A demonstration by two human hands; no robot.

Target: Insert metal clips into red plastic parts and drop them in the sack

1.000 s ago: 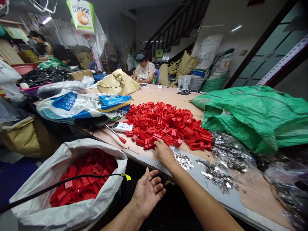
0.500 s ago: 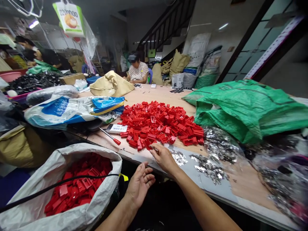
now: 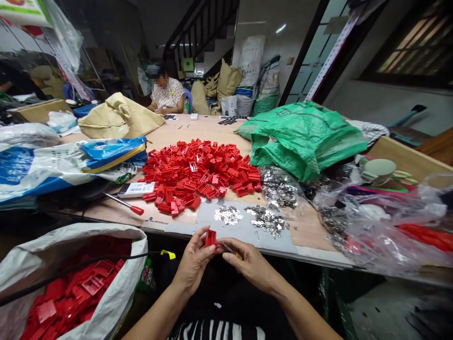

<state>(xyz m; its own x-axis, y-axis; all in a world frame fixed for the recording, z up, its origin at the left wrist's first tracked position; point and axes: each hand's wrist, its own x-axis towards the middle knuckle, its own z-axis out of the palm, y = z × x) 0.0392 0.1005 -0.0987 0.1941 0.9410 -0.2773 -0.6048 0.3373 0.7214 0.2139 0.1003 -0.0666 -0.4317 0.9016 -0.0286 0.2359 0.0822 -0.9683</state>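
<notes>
My left hand (image 3: 194, 261) is closed around a small red plastic housing (image 3: 211, 238), its hollow side facing me. Close beside it, my right hand (image 3: 249, 262) grips a slim tool (image 3: 227, 247) with a thin metal tip and a bit of yellow showing; the fingers hide most of it. The tip points at the housing, and I cannot tell whether they touch. Beyond both hands lies a heap of red plastic housings (image 3: 201, 172). Small shiny metal pieces (image 3: 228, 215) sit on a grey sheet (image 3: 208, 217) just ahead of my hands.
At lower left stands a white sack (image 3: 136, 264) of red housings, crossed by a black cord (image 3: 106, 259). A red-handled screwdriver (image 3: 136, 209) lies near a white box (image 3: 137, 190). A green sack (image 3: 304, 137) and bagged metal pieces (image 3: 279, 186) lie to the right. Another person (image 3: 168, 94) sits across the table.
My right hand has drawn back from the heap. A red housing is now in my left hand, which was open and bare before. The view has turned to the right.
</notes>
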